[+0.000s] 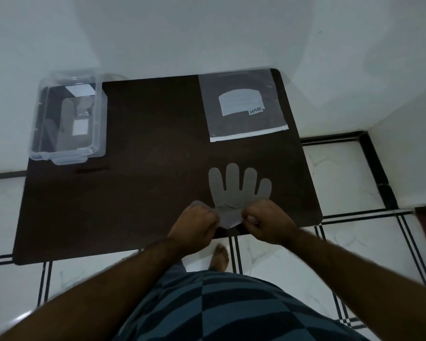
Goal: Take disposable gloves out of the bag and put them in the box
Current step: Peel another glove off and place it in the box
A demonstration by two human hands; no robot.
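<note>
A translucent disposable glove (236,188) lies flat on the dark table (145,168), fingers pointing away from me. My left hand (194,222) and my right hand (268,222) both pinch its cuff at the table's near edge. The clear glove bag (244,104) with a white label lies flat at the far right of the table. A clear plastic box (69,119) stands at the far left corner, lid off, with at least one glove lying inside.
The table sits against a white wall in a corner. White floor tiles with black lines surround it. My bare foot (219,257) shows below the table's near edge.
</note>
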